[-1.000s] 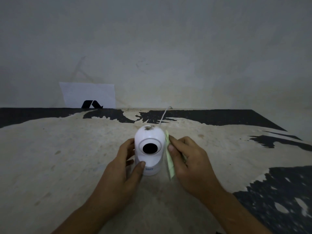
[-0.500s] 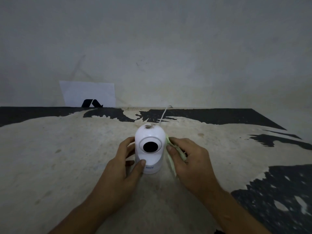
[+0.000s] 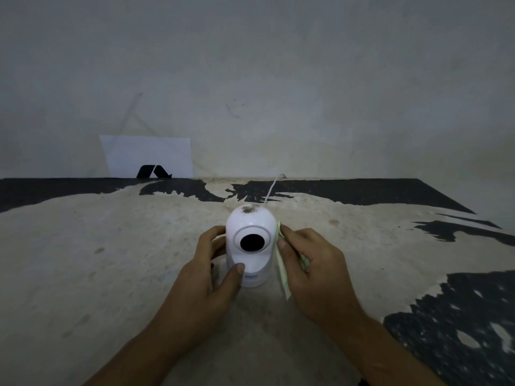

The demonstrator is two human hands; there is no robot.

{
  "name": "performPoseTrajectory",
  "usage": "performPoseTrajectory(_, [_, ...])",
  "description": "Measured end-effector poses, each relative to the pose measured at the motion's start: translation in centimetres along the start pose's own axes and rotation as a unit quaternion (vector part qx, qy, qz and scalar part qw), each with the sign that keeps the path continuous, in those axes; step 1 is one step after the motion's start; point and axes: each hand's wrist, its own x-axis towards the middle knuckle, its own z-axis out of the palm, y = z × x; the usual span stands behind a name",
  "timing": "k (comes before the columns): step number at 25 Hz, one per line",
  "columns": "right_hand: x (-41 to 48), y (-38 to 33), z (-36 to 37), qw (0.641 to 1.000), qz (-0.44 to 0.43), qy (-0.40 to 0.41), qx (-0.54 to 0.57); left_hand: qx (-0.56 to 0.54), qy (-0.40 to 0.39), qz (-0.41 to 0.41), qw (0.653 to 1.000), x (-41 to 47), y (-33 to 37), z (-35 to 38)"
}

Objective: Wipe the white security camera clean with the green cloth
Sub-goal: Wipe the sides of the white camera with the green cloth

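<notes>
The white security camera (image 3: 250, 227) stands upright in the middle of the worn table, its dark round lens facing me and a brownish dirt smudge on its dome. My left hand (image 3: 209, 277) grips its left side and base, thumb across the lower front. My right hand (image 3: 309, 268) presses the pale green cloth (image 3: 282, 271) against the camera's right side; most of the cloth is hidden under my fingers.
A thin white cable (image 3: 271, 189) runs from behind the camera to the back of the table. A white sheet of paper with a black mark (image 3: 147, 157) leans against the wall at the back left. The tabletop (image 3: 111, 260) is beige with black peeling patches.
My right hand has slid the cloth slightly up and down along the camera's right side. The left hand's grip and the camera stay almost still.
</notes>
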Motion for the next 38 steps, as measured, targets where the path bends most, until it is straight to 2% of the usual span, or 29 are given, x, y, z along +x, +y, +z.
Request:
performPoseTrajectory(2, [0.1,-0.4,0.2,1.0,-0.008,0.001,0.015,-0.01,0.0,-0.006,1.0,0.0,0.1,0.1])
performPoseTrajectory(7, [0.0,0.4,0.0,0.998,0.005,-0.061,0.01,-0.023,-0.001,0.001,1.0,0.1,-0.1,0.1])
performPoseTrajectory(12, [0.1,-0.1,-0.1,0.998,-0.04,-0.053,-0.013,-0.014,-0.001,0.0,1.0,0.3,-0.3,0.2])
performPoseTrajectory(18, [-0.1,0.4,0.1,0.996,-0.006,-0.089,-0.032,-0.029,-0.003,-0.003,1.0,0.3,-0.7,-0.1])
performPoseTrajectory(24, [0.1,0.0,-0.3,0.997,-0.001,-0.075,0.004,-0.029,0.003,0.005,1.0,0.3,-0.6,0.0])
performPoseTrajectory(34, [0.0,-0.4,-0.4,0.996,0.002,-0.088,0.003,-0.046,0.003,0.007,0.999,0.1,-0.3,-0.1])
performPoseTrajectory(38, [0.1,0.1,-0.8,0.997,0.006,-0.072,0.015,-0.022,0.011,0.017,1.0,0.1,-0.6,-0.2])
